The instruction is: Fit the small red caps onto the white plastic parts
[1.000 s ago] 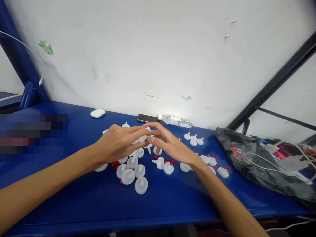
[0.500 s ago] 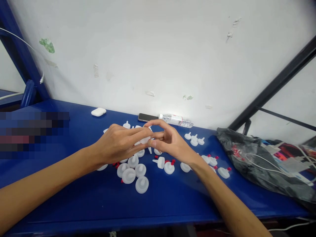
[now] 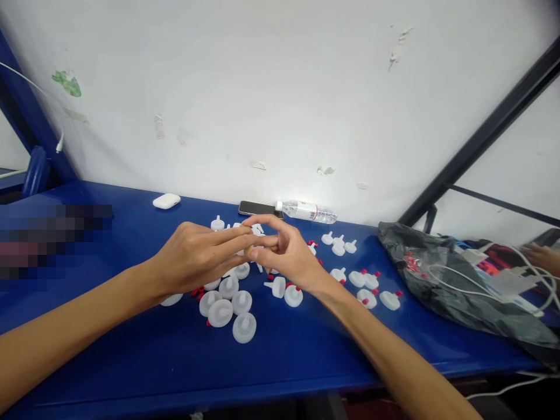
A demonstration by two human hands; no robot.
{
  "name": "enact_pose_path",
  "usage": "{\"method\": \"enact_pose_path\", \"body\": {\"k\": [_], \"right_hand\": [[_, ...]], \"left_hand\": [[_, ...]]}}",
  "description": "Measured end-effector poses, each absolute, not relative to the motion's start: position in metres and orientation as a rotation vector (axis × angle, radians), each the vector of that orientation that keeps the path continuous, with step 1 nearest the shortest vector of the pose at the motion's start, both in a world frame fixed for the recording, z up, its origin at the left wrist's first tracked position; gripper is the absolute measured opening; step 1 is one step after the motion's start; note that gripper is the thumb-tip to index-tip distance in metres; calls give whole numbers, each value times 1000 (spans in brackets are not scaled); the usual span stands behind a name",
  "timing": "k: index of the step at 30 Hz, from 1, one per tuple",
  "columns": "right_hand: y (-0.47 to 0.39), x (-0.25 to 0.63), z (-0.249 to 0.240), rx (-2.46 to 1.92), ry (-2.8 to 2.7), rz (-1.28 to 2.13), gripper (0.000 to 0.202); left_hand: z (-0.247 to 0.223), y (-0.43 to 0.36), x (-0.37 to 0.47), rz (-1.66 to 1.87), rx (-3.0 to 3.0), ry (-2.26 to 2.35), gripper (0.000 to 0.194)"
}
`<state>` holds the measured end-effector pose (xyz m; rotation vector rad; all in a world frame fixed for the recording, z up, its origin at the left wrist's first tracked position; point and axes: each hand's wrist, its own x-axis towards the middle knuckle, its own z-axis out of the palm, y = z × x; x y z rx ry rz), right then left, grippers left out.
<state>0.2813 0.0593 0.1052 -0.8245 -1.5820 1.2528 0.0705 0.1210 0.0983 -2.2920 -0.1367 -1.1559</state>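
White spouted caps (image 3: pixel 220 313) lie front-left of the bottle (image 3: pixel 306 210), nearer left hand (image 3: pixel 195 256) than right hand (image 3: pixel 297 256), each grip part-curled, fingers meeting, any hold hidden.

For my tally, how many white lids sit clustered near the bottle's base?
4: left lid, back middle lid, front middle lid, right lid. The right hand may hide others outside this cluster.
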Motion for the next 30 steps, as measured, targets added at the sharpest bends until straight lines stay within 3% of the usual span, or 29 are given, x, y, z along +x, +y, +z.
{"method": "enact_pose_path", "body": {"k": [7, 15, 20, 23, 30], "right_hand": [[60, 275, 103, -822, -1510, 1278, 55], [59, 277, 105, -848, -1667, 1063, 43], [60, 263, 91, -684, -1608, 1202, 52], [59, 256, 84, -653, -1566, 1191, 49], [52, 259, 89, -852, -1662, 1061, 43]], "left_hand": [[101, 116, 71, -1149, -2272, -170, 23], [99, 120, 73, -1155, -2289, -211, 24], [96, 116, 76, -1205, -2305, -213, 25], [93, 113, 79, -1192, -2312, -252, 37], [92, 110, 83, -1242, -2352, -288, 39]]}}
